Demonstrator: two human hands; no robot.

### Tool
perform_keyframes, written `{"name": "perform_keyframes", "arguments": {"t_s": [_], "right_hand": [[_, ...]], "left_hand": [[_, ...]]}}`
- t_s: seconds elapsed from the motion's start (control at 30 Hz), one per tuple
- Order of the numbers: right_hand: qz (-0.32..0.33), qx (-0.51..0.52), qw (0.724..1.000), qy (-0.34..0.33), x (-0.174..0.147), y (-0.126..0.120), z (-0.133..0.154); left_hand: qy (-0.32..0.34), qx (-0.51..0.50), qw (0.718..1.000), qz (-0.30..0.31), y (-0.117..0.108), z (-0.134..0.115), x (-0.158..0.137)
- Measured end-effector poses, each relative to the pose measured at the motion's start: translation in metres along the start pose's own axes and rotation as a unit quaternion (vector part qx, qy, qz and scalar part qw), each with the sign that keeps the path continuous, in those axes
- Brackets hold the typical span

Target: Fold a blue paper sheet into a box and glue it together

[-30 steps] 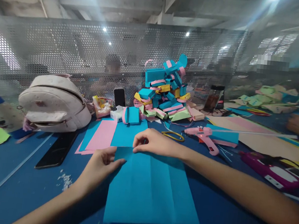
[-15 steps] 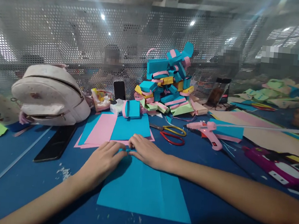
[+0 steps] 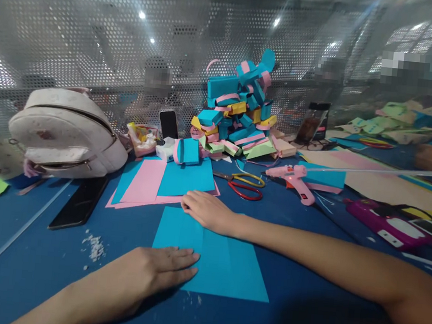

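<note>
Left hand point(image 3: 152, 269): slid from the far edge of the blue sheet point(image 3: 228, 270) since the earlier frame; now flat, fingers extended over its near left part.
Right hand point(image 3: 210, 212): curled on the far edge; pinching or merely pressing, cannot tell.
Surface: smooth, faintly creased paper beneath both hands.
Scissors point(image 3: 234, 179): metal blades, looped handles, beyond the right hand.
Paper heap point(image 3: 239, 118): boxy folds, curled strips, farther beyond.

Creased sheet point(image 3: 228, 272) matt ppr, glue gun point(image 3: 294, 178) smooth plstc, flat phone point(image 3: 79, 204) glossy, partition point(image 3: 116, 32) perf'd metal.
</note>
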State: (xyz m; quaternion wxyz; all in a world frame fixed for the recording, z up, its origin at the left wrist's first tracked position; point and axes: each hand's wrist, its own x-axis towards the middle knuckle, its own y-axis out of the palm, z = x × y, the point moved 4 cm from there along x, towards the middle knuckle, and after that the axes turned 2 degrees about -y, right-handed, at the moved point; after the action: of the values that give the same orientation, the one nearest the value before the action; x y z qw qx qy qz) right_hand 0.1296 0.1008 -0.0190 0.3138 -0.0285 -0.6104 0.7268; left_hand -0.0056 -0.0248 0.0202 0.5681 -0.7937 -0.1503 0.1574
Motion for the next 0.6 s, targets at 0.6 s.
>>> {"name": "perform_keyframes", "arguments": {"t_s": [0.6], "right_hand": [[-0.005,-0.003,1.000,-0.002,-0.004,0.000,0.000]], "left_hand": [[-0.089,0.113,0.989,-0.044,0.011,-0.007,-0.072]]}}
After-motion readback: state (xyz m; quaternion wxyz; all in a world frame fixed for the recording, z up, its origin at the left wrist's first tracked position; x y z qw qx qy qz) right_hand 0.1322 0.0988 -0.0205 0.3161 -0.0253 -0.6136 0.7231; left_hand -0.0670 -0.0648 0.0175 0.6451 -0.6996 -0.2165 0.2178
